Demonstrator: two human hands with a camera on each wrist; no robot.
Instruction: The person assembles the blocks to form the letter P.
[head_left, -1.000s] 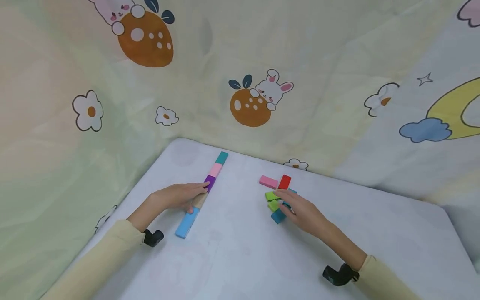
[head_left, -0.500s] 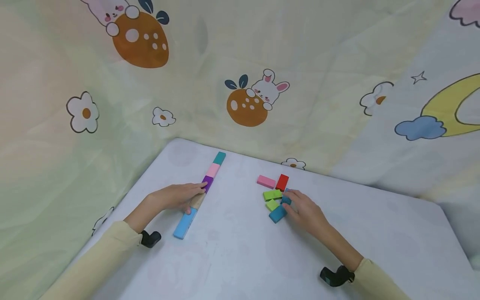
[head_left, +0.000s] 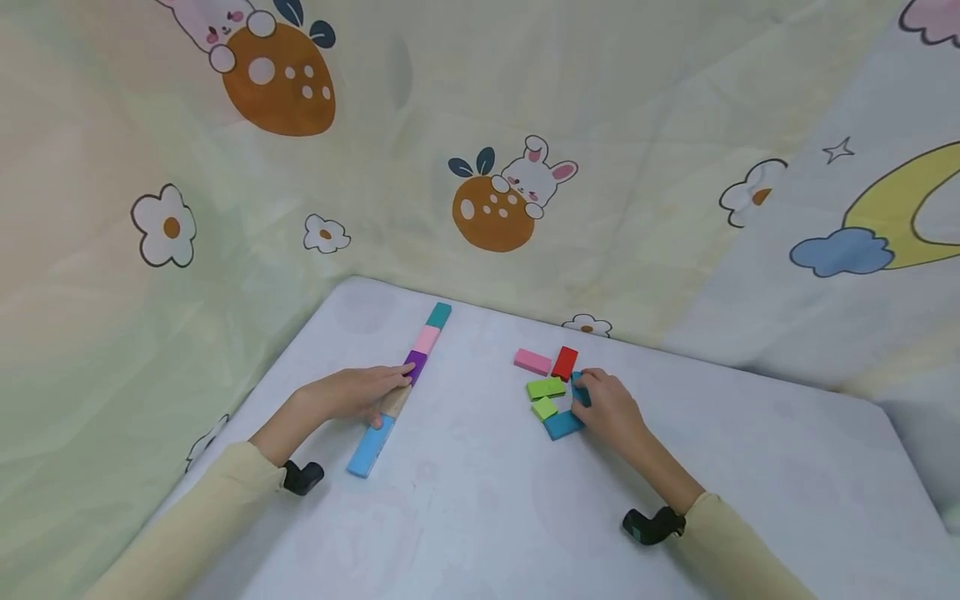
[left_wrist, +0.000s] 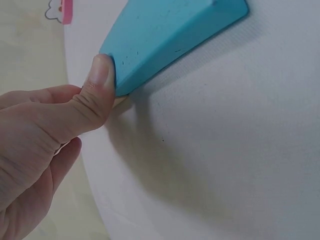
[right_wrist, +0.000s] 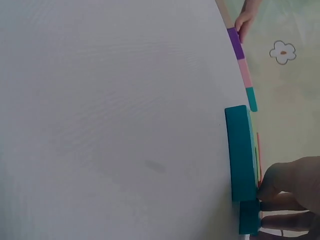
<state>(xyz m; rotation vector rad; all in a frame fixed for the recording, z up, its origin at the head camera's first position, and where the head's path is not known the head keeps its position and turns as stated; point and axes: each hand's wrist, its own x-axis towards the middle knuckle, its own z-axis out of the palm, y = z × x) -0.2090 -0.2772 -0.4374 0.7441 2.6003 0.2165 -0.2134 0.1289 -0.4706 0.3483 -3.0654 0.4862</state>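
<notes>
My left hand [head_left: 348,396] rests on a row of coloured blocks. Its fingertips touch the purple block [head_left: 418,365], and the thumb presses the near light blue block [left_wrist: 160,40] at its end. Between them lies a wooden-coloured block [head_left: 395,402]; a pale pink block [head_left: 426,340] and a teal block [head_left: 439,315] continue the row. My right hand [head_left: 615,412] pinches an upper blue block [head_left: 578,385] between thumb and fingers, partly covering it. A lower blue block [head_left: 561,426] lies beside the thumb, close to two lime green blocks [head_left: 546,388].
Beyond the green blocks lie a pink block [head_left: 532,362] and a red block [head_left: 565,363]. The white tabletop [head_left: 480,500] ends at a printed cloth backdrop [head_left: 637,208]. Bare white surface separates the row from the loose blocks.
My right hand has moved off the green blocks to the upper blue block, and its fingers have closed on it. The lower blue block has turned slightly. The left hand stays on the row.
</notes>
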